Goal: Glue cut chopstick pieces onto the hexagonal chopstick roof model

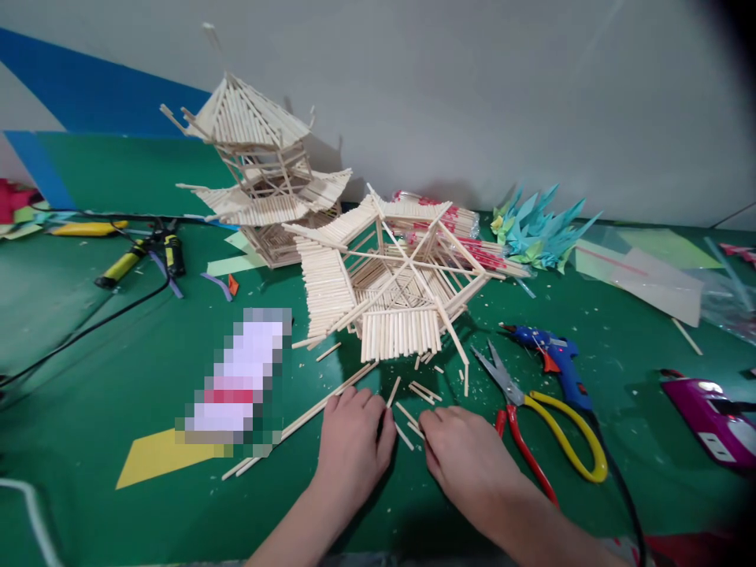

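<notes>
The short sticks (409, 419) lay loose on the counter (118, 354), in the gap between your two hands. Reckoned from that gap, with twelve o'clock straight away from you, one stick ran from eleven to five, its near end right at the fingertips of your right hand (464, 449), the closer of the two to it. Another pointed toward one, its lower end meeting the fingertips of your left hand (356, 433). Both grips were bent low, fingers curled and bunched together; you could not tell from this view whether either was clamped on a stick.

The sticks were pale, slim and round, apparently plain wood, the counter a smooth green flecked with chips. Beside your left hand, two long sticks (307, 417) lay along an eight-to-two line. At twelve stood the six-sided frame (407, 261), its straight beams crossing at a hub, its finished roof panels ribbed like matting. Beyond it at eleven rose the tiered tower (265, 209), with a pointed roof and upturned eaves. At two, pointed metal blades (506, 382) lay near your right hand, and past them the glossy blue glue gun (549, 354).
</notes>
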Available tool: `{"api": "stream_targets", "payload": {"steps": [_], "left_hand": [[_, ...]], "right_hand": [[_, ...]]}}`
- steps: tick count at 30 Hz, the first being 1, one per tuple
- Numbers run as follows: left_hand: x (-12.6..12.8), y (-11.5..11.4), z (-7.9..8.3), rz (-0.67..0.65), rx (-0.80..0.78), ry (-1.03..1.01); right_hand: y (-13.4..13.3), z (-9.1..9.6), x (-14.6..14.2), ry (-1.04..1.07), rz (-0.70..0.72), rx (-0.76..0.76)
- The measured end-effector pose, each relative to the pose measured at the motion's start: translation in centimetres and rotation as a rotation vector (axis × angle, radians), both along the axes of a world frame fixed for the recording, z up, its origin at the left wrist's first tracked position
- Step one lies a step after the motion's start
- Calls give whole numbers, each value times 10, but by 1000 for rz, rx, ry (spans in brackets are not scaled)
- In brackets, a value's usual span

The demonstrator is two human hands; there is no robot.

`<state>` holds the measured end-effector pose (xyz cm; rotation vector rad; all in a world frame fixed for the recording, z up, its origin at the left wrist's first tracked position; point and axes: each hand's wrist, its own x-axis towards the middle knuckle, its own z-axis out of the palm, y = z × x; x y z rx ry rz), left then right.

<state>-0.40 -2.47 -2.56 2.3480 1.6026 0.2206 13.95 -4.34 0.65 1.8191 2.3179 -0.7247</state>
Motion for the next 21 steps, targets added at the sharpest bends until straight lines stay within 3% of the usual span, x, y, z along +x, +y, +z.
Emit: {"api": "stream_targets", "payload": {"steps": [6, 9, 11, 13, 17, 21], "left_hand": [[-1, -1, -1, 4, -12, -70], [1, -5, 9, 38, -82, -299], [4, -6, 20, 67, -234, -527], [9, -7, 33, 105, -472, -730], [18, -8, 50, 224, -846, -1091], [26, -9, 49, 322, -1009, -1357]], "right_hand": [[-1, -3, 23, 173, -97, 16], [1, -2, 33, 576, -286, -109], [2, 3, 35, 927, -438, -231], [2, 10, 34, 1124, -512, -277], [-2, 21, 30, 1183, -538, -182], [-8, 25, 33, 1117, -394, -9]]}}
